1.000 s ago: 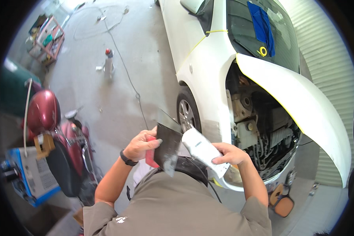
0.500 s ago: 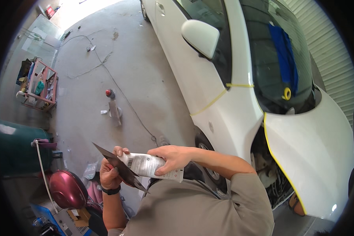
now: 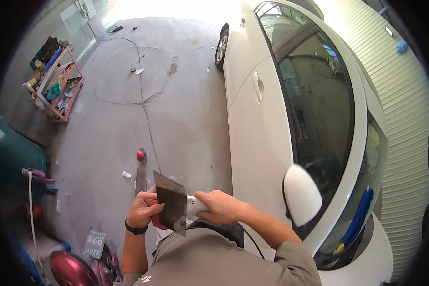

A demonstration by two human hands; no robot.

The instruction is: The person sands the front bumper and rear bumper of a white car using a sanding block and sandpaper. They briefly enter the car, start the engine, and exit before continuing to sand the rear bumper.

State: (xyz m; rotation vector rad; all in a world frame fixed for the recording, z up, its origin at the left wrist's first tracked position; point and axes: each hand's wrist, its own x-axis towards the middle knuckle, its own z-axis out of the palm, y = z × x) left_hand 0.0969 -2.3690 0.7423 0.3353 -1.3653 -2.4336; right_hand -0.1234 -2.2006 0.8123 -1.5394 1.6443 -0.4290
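My left hand (image 3: 140, 209), a dark band on its wrist, is closed on a dark, thin, flat plate (image 3: 171, 205) in front of my chest. The plate stands tilted, with pale smears near its lower corner. A red part (image 3: 155, 220), perhaps a handle, shows beside my left thumb. My right hand (image 3: 222, 206) is wrapped round a white printed tube (image 3: 195, 206). The plate covers the tube's left end, so I cannot tell whether the two touch.
A white car (image 3: 260, 143) stands to the right, its side mirror (image 3: 302, 195) near my right arm. On the floor ahead lie a red-topped tool (image 3: 140, 155) and a cable (image 3: 148, 114). A pink cart (image 3: 74, 88), green tank (image 3: 19, 157) and dark red scooter (image 3: 74, 270) are at left.
My view has swung right and up along the car, so its side and rear wheel show. The plate has turned more face-on and hides more of the tube. Both hands keep their holds.
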